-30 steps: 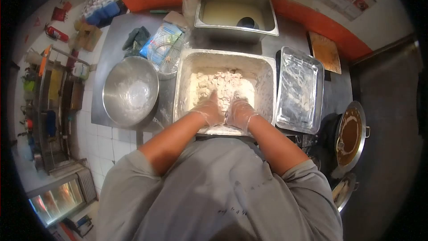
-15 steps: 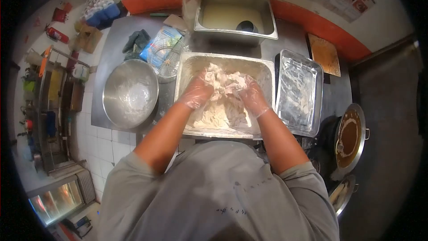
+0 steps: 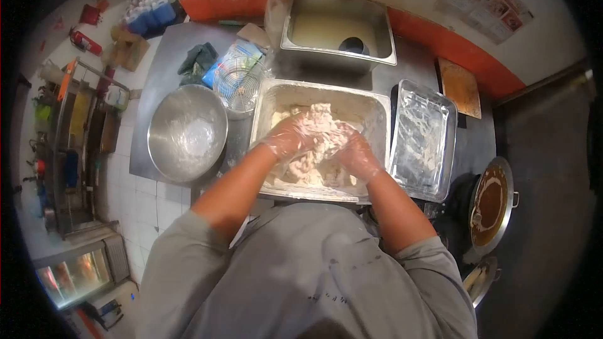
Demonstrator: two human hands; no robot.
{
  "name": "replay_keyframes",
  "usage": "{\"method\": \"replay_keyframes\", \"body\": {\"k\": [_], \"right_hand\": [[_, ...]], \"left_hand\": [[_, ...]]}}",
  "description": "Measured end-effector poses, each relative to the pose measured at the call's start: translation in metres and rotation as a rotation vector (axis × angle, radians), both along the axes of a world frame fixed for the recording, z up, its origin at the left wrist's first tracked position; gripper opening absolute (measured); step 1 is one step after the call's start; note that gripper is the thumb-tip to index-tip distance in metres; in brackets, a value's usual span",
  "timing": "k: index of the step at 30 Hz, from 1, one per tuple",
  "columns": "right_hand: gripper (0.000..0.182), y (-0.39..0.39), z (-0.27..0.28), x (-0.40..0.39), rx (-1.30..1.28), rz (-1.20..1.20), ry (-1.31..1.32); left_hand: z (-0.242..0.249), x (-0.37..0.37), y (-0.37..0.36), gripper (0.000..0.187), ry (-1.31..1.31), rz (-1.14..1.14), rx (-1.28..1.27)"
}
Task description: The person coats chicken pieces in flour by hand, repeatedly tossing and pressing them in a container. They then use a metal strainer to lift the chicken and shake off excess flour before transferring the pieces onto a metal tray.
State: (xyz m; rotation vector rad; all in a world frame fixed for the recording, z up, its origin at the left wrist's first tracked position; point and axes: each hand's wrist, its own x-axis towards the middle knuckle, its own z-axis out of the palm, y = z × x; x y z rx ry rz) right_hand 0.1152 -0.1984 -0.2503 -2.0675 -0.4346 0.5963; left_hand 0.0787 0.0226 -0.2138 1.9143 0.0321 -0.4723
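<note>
My left hand [image 3: 290, 138] and my right hand [image 3: 357, 156] wear clear plastic gloves dusted with flour. Between them is a clump of flour-coated pieces [image 3: 323, 127], lifted over a rectangular metal pan [image 3: 379, 113]. Fingers of both hands curl around the clump from either side, partly hidden by it. More white flour and coated lumps [image 3: 304, 172] lie in the pan below. What is under the coating cannot be made out.
Left of the pan stand a steel bowl [image 3: 164, 127] and a wire strainer [image 3: 237, 85]. A floury tray [image 3: 424, 144] lies at right. Behind is a deep pan of pale liquid [image 3: 314, 31] holding a dark cup [image 3: 353, 45]. Woks of brownish contents [image 3: 491, 208] stand at far right.
Both hands have come closer together and gathered the coated pieces into a taller clump between them. The whole view has shifted slightly.
</note>
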Motion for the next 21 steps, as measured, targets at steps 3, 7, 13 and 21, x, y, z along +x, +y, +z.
{"method": "replay_keyframes", "body": {"k": [3, 7, 13, 21], "right_hand": [[0.059, -0.024, -0.018, 0.006, 0.365, -0.159, 0.227], [0.049, -0.007, 0.071, 0.003, -0.656, 0.201, 0.007], [0.066, 0.022, 0.036, -0.027, -0.716, 0.628, 0.095], [0.085, 0.022, 0.053, -0.023, 0.433, 0.02, 0.227]], "left_hand": [[0.0, -0.011, 0.009, 0.072, 0.095, 0.244, -0.208], [-0.017, -0.025, 0.01, 0.084, 0.03, 0.161, 0.16], [0.038, -0.038, -0.038, 0.116, 0.541, -0.327, 0.621], [-0.032, -0.034, -0.018, 0.104, -0.069, 0.087, -0.158]]}}
